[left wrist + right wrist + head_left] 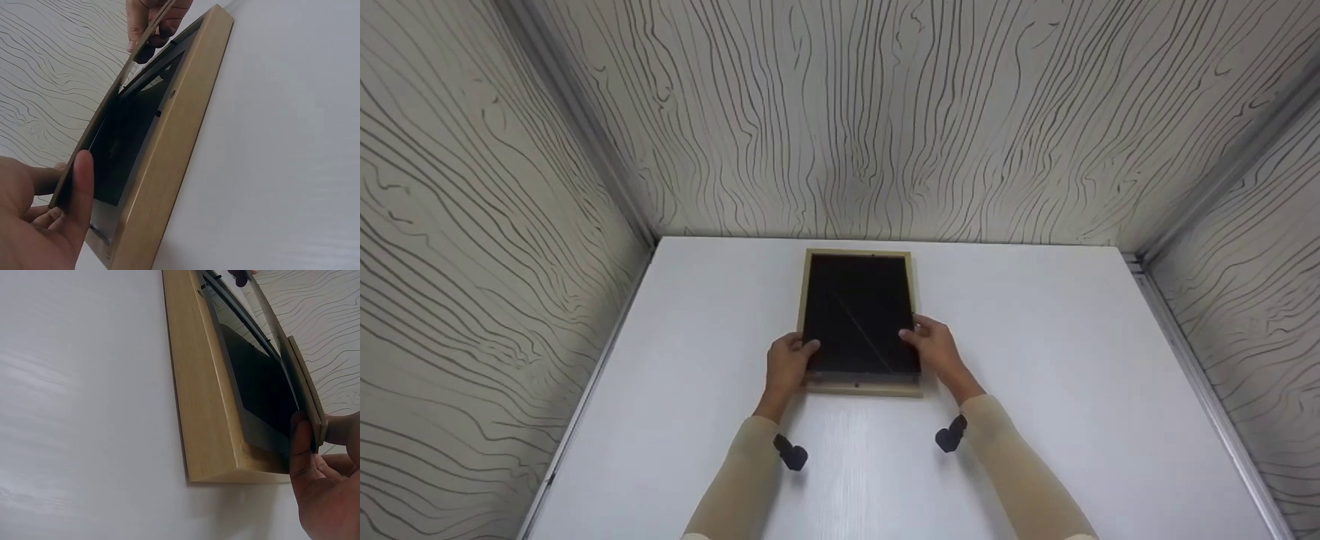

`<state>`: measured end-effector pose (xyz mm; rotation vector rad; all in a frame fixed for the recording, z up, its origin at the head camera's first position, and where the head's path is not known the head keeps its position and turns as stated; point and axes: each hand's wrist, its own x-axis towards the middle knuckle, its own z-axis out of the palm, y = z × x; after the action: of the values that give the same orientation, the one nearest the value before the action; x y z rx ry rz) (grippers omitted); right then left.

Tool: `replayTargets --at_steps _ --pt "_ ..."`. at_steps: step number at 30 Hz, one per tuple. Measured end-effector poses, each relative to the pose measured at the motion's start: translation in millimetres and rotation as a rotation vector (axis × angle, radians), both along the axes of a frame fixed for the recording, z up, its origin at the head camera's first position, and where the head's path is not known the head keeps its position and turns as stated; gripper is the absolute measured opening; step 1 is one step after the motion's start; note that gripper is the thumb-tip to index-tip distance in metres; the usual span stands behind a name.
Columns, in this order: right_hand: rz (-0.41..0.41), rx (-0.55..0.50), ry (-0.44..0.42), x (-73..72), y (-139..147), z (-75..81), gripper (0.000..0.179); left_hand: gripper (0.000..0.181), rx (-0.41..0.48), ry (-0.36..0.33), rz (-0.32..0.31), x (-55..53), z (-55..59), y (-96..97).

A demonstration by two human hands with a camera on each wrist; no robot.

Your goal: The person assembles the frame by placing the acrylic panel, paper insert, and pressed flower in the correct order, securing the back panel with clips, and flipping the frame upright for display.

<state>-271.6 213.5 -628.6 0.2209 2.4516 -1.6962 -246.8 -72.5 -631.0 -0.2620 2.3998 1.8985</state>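
A light wooden picture frame (pixel 862 390) lies on the white table. Above its opening is a black backing board (pixel 859 300) with a thin diagonal line across it. The wrist views show this board (pixel 97 125) raised at a slant, apart from the frame along its near edge. My left hand (pixel 787 362) pinches the board's left edge, thumb on the black face. On the opposite edge, my right hand (pixel 936 346) pinches it likewise. Small dark tabs (pixel 158 113) stick out along the frame's inner rim. Inside the frame (pixel 197 382) a dark, glossy surface (pixel 253 377) shows.
The white table (pixel 1035 337) stretches around the frame on both sides. Wood-grain patterned panels (pixel 855 112) stand at the back, left and right. A small black device (pixel 791 452) sits at each wrist.
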Motion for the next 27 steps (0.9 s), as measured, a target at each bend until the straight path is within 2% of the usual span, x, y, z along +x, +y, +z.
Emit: replayTargets --at_steps 5,18,22,27 --pt "-0.006 0.025 -0.003 -1.6 -1.7 -0.7 0.061 0.043 0.028 -0.014 -0.005 -0.4 -2.5 -3.5" --pt "-0.039 0.125 0.049 0.5 -6.8 0.0 0.060 0.042 -0.100 -0.052 -0.038 -2.1 -3.3 -9.3" --pt "-0.063 0.165 0.072 1.3 -8.4 -0.1 0.056 0.044 -0.106 -0.069 -0.042 -2.1 -2.4 -11.0" --pt "-0.069 0.184 0.089 2.7 -10.7 -0.3 0.052 0.042 -0.110 -0.050 -0.047 -1.0 -3.1 -11.4"
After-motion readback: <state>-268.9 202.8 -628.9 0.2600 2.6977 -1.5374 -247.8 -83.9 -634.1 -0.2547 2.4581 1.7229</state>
